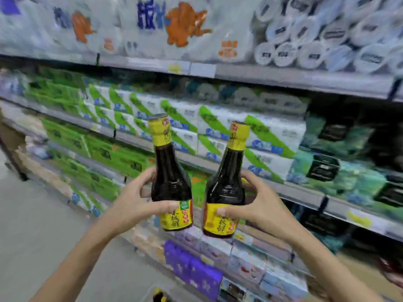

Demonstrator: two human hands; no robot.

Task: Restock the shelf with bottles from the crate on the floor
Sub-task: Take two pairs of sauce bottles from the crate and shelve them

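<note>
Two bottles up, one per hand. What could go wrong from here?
The left bottle and right bottle sit close together and lean toward each other; they might knock. The left hand and right hand each grip low on the body, so a bottle could tip. The shelves look full; space may be lacking.

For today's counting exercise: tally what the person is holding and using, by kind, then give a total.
Dark bottles with yellow labels, held up: 2 (left bottle, right bottle)
Hands, each in a grip on one bottle: 2 (left hand, right hand)
Total: 4

The left hand (pixel 133 199) grips one dark bottle (pixel 171 175); the right hand (pixel 259 201) grips another bottle (pixel 225 182), both before blurred shelves (pixel 305 192).
</note>
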